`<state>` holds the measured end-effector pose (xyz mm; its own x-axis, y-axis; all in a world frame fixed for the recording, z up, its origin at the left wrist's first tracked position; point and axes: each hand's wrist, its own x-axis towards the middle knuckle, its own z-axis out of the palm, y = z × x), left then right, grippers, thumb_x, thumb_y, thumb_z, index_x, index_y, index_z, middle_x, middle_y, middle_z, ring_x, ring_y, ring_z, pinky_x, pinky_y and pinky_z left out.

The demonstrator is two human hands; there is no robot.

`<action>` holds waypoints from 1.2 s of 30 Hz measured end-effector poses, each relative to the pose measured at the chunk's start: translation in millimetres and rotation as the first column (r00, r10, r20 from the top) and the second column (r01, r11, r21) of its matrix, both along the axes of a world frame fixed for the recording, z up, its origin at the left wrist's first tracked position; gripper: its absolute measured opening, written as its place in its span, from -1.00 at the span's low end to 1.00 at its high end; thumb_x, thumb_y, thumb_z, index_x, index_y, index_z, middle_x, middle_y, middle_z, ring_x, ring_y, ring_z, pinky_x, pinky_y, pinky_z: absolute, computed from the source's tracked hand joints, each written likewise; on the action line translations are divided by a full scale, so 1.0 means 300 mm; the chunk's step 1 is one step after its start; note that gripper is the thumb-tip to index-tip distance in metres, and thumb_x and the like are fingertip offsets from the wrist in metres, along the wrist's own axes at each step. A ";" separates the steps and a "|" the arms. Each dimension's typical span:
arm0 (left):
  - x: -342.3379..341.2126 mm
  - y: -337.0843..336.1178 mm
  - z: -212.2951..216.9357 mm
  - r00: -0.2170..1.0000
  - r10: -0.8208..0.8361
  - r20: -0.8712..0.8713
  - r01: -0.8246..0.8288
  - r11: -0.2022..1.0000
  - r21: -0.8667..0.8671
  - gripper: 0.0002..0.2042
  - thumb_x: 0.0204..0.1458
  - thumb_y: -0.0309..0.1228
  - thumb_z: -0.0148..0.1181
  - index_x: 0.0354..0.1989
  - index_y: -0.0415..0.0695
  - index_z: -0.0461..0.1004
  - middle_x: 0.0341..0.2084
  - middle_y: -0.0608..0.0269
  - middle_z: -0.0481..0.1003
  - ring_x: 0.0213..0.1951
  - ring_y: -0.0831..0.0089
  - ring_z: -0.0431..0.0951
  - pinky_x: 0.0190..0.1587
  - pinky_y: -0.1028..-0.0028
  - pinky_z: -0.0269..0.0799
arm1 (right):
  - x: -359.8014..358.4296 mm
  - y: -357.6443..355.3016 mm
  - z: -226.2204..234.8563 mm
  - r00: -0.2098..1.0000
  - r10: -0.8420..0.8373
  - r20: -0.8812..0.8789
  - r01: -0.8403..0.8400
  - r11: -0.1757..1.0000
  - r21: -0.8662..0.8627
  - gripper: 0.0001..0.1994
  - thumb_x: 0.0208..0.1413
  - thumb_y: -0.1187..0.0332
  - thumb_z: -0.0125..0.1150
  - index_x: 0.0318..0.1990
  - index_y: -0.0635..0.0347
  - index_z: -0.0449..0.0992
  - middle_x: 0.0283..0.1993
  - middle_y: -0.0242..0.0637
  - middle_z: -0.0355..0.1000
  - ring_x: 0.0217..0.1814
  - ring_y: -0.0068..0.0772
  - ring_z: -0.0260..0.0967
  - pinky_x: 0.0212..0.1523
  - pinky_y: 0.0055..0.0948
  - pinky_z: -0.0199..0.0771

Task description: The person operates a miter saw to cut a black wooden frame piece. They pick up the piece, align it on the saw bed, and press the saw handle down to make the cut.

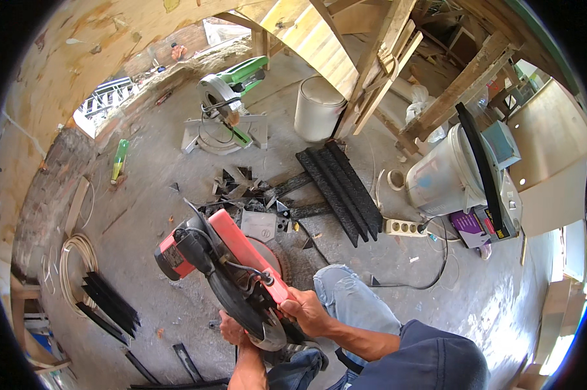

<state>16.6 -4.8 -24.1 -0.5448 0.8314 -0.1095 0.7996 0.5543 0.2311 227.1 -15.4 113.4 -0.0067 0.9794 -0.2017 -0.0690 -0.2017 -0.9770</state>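
A red and black chop saw stands on the floor right in front of me. My right hand is closed round the near end of its red arm. Beside the saw's near side, my left hand has its fingers curled; the saw's body hides what they hold, if anything. Just beyond the saw lies a pile of small black angled offcuts. Farther right, long black angle strips rest across other dark bars. My knee in torn jeans is close to the right of the saw.
A green mitre saw and a white bucket stand at the back. On the right are a paint-stained bucket, a power strip and a purple box. Coiled cable and more black strips lie at left.
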 end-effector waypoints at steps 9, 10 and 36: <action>-0.001 0.000 -0.020 0.999 -0.023 -0.025 0.024 0.999 0.031 -0.66 0.01 -0.05 0.36 -0.42 -0.03 0.40 -0.58 0.12 0.44 -0.48 0.14 0.49 -0.44 0.17 0.39 | 0.005 0.009 0.023 0.999 0.024 0.023 -0.024 1.000 -0.020 -0.48 0.33 -0.12 0.03 -0.29 0.26 0.45 -0.54 -0.42 0.35 -0.52 -0.63 0.27 -0.49 -0.52 0.29; -0.014 -0.010 -0.016 0.999 -0.024 -0.030 0.025 0.999 0.033 -0.66 0.01 -0.06 0.36 -0.42 -0.03 0.40 -0.58 0.13 0.44 -0.48 0.14 0.49 -0.45 0.17 0.39 | 0.004 0.010 0.023 0.999 0.022 0.025 -0.022 1.000 -0.020 -0.48 0.33 -0.12 0.03 -0.29 0.26 0.44 -0.54 -0.41 0.35 -0.52 -0.63 0.27 -0.49 -0.52 0.29; -0.023 -0.032 -0.081 0.993 -0.053 -0.109 0.064 0.993 0.095 -0.70 0.05 -0.12 0.36 -0.49 0.02 0.40 -0.64 0.25 0.38 -0.57 0.28 0.43 -0.54 0.27 0.34 | -0.001 -0.009 -0.012 0.999 0.033 0.030 -0.033 0.999 0.006 -0.43 0.33 -0.16 0.02 -0.17 0.33 0.42 -0.57 -0.27 0.33 -0.51 -0.50 0.26 -0.47 -0.36 0.31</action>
